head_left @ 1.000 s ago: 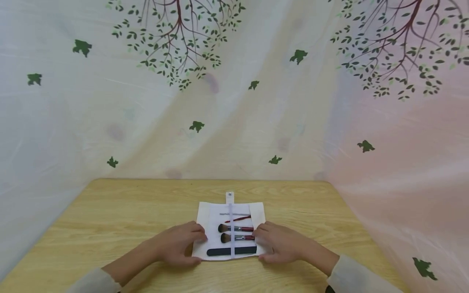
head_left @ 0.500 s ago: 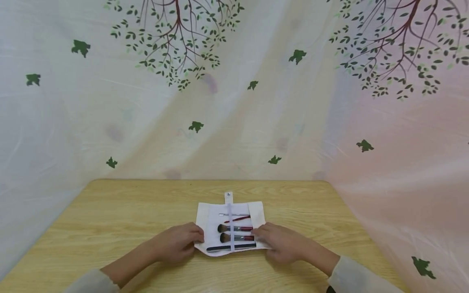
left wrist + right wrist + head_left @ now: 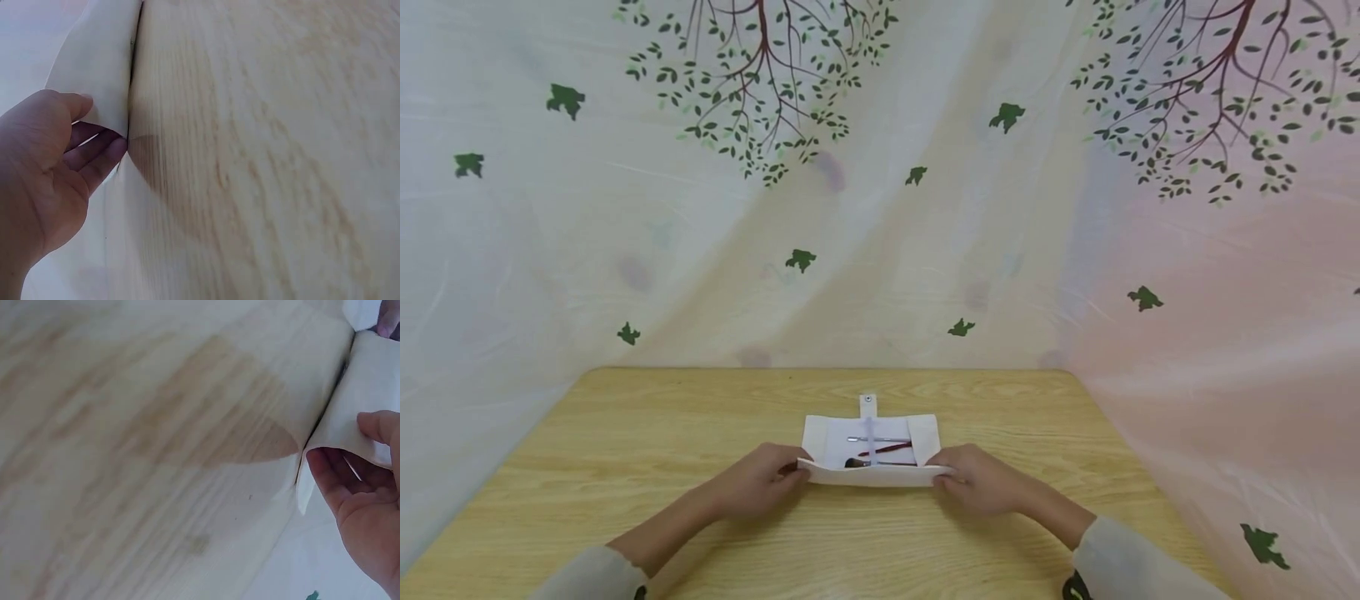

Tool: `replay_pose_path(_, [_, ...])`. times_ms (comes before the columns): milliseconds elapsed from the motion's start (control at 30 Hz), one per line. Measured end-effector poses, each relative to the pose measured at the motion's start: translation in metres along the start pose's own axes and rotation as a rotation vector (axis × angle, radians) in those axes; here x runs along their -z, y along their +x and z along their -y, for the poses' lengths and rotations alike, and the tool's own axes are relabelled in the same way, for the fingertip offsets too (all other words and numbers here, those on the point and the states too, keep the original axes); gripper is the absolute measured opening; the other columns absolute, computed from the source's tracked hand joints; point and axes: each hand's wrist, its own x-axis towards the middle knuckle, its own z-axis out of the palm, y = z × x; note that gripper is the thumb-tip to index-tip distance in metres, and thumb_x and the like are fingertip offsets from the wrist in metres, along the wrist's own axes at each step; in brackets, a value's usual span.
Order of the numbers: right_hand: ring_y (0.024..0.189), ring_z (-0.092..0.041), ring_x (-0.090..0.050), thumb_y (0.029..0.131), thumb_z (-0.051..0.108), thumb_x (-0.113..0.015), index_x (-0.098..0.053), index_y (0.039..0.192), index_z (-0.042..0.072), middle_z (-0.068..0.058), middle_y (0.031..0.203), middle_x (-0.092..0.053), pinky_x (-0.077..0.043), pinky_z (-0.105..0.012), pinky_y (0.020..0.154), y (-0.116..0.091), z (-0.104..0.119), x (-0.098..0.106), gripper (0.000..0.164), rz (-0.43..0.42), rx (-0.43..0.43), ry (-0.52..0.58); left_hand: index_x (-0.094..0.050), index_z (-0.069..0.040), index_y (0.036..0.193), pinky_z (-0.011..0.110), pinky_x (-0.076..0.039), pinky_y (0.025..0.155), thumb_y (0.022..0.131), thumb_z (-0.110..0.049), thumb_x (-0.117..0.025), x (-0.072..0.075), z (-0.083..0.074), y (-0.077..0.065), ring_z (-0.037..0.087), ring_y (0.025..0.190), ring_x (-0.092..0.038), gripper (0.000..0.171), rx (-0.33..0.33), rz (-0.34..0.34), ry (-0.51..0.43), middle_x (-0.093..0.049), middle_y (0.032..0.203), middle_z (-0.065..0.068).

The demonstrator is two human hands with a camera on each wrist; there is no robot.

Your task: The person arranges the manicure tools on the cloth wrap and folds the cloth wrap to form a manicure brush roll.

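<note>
A white brush roll case point(image 3: 872, 476) lies on the table with its near part folded up and over. My left hand point(image 3: 765, 481) grips the left end of the folded edge; in the left wrist view the thumb is on the outer face and the fingers are behind it. On the right end, my right hand point(image 3: 983, 479) pinches the same edge between thumb and fingers. Inside the case show a thin silver tool point(image 3: 887, 439), a thin red tool point(image 3: 887, 449) and the top of a makeup brush point(image 3: 854, 462). The fold hides a second brush and a black nail file.
A strap with a snap point(image 3: 868, 405) sticks out from the case's far edge. The wood-grain table point(image 3: 700, 417) ends at a pale curtain point(image 3: 880, 250) printed with leaves and branches.
Both hands have lifted the case's near edge and rolled it away from me. The nail file and lower brush have gone out of sight under the fold.
</note>
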Motion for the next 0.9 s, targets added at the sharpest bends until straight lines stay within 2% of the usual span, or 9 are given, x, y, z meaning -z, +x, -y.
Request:
replay_pose_path(133, [0.074, -0.001, -0.058, 0.105, 0.016, -0.058, -0.069, 0.120, 0.008, 0.002, 0.099, -0.071, -0.051, -0.023, 0.064, 0.003, -0.007, 0.004, 0.020, -0.006, -0.109, 0.161, -0.068, -0.010, 0.112, 0.027, -0.050, 0.070, 0.106, -0.019, -0.057, 0.002, 0.002, 0.003, 0.007, 0.081, -0.056, 0.015, 0.018, -0.049, -0.063, -0.067, 0.094, -0.006])
replay_pose_path(300, [0.069, -0.004, -0.053, 0.105, 0.018, -0.059, -0.067, 0.118, 0.010, 0.001, 0.091, -0.068, -0.046, -0.023, 0.059, 0.009, -0.017, 0.006, 0.017, -0.048, -0.187, 0.208, -0.064, -0.009, 0.102, 0.026, -0.047, 0.062, 0.106, -0.023, -0.057, 0.002, 0.001, 0.010, 0.007, 0.071, -0.053, 0.016, 0.076, -0.100, -0.093, -0.060, 0.080, -0.005])
replay_pose_path(467, [0.076, -0.009, -0.058, 0.103, 0.014, -0.061, -0.066, 0.116, 0.005, -0.002, 0.092, -0.068, -0.049, -0.025, 0.063, 0.017, -0.024, 0.005, 0.016, -0.078, -0.233, 0.277, -0.058, -0.009, 0.089, 0.027, -0.042, 0.058, 0.105, -0.027, -0.060, 0.002, -0.003, 0.015, 0.012, 0.064, -0.049, 0.024, 0.170, -0.143, -0.125, -0.053, 0.072, -0.002])
replay_pose_path(567, [0.082, -0.013, -0.062, 0.103, 0.013, -0.061, -0.065, 0.117, 0.002, -0.004, 0.095, -0.069, -0.052, -0.027, 0.067, 0.022, -0.026, 0.005, 0.017, -0.083, -0.287, 0.319, -0.053, -0.008, 0.084, 0.028, -0.038, 0.055, 0.103, -0.026, -0.064, 0.002, -0.006, 0.018, 0.013, 0.062, -0.045, 0.028, 0.248, -0.167, -0.150, -0.049, 0.069, 0.000])
replay_pose_path(733, [0.088, -0.018, -0.066, 0.102, 0.012, -0.064, -0.064, 0.117, -0.001, -0.008, 0.100, -0.069, -0.057, -0.033, 0.069, 0.027, -0.027, 0.005, 0.020, -0.099, -0.387, 0.390, -0.057, -0.005, 0.087, 0.027, -0.040, 0.051, 0.100, -0.019, -0.068, -0.001, -0.012, 0.024, 0.014, 0.056, -0.048, 0.022, 0.371, -0.209, -0.213, -0.052, 0.066, 0.002])
replay_pose_path(900, [0.086, -0.020, -0.067, 0.099, 0.010, -0.068, -0.063, 0.114, -0.004, -0.010, 0.098, -0.069, -0.059, -0.036, 0.065, 0.032, -0.028, 0.004, 0.021, -0.099, -0.460, 0.444, -0.060, -0.004, 0.089, 0.026, -0.040, 0.049, 0.097, -0.012, -0.070, -0.002, -0.016, 0.028, 0.013, 0.052, -0.049, 0.015, 0.438, -0.238, -0.232, -0.053, 0.063, 0.002])
